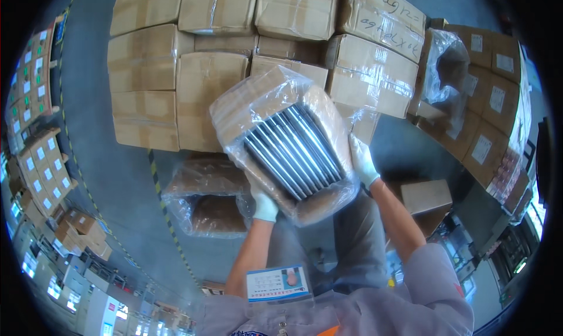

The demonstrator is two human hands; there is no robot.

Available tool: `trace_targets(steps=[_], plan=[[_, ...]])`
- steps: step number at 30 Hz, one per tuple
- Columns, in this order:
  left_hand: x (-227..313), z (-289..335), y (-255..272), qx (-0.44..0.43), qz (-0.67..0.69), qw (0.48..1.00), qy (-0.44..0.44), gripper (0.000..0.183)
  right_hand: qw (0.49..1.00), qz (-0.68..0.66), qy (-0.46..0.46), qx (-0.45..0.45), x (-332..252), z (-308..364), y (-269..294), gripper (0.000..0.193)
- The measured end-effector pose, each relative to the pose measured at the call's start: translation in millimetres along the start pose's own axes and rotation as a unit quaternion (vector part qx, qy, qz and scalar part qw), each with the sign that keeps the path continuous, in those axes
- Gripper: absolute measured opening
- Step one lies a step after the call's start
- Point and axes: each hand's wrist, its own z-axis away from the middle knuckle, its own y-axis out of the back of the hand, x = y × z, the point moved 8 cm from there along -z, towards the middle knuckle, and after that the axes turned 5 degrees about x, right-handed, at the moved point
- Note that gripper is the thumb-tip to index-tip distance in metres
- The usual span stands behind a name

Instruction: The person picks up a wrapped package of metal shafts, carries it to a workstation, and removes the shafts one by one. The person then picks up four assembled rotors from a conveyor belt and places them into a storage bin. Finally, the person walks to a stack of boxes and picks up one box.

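Note:
Between my gloved hands I hold an open cardboard carton (249,104) with a clear plastic liner folded out over its sides. It is tilted, so its opening faces me. Inside stands a row of shiny metal strips (293,151), packed close side by side; what they are I cannot tell. My left hand (263,204) grips the carton's lower left side, its fingers partly hidden beneath it. Along the right side lies my right hand (363,161), pressed against the plastic. Both hands wear white gloves.
Stacked taped cartons (143,57) rise just beyond my hands. To the left sits another plastic-lined open carton (202,177). At right are a small carton (427,196), a plastic-draped carton (425,81) and labelled boxes (495,98). Yellow-black tape (167,216) marks the floor.

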Motion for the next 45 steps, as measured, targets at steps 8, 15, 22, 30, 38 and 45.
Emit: trace_targets(steps=[8,15,22,30,38,45], plan=[[-37,-2,-12,-0.032,0.054,0.995,0.074,0.073,0.992,0.095,0.030,-0.080,-8,-49,-5,0.060],[-27,-25,-17,-0.105,0.122,0.985,0.068,0.070,0.982,0.134,-0.034,-0.130,-15,-63,-25,0.091],[-15,-23,-11,-0.019,0.001,0.999,-0.030,0.062,0.978,0.096,-0.042,-0.180,-15,-44,-39,0.078],[-64,-18,15,-0.086,-0.038,0.995,-0.045,0.058,0.986,-0.005,-0.051,-0.157,40,-18,2,0.067],[-108,-29,33,-0.171,0.047,0.984,0.026,0.056,0.970,-0.066,-0.074,-0.222,99,-48,-1,0.064],[-95,-35,52,-0.149,0.030,0.986,0.066,0.056,0.965,-0.108,-0.088,-0.223,96,-53,-16,0.068]])
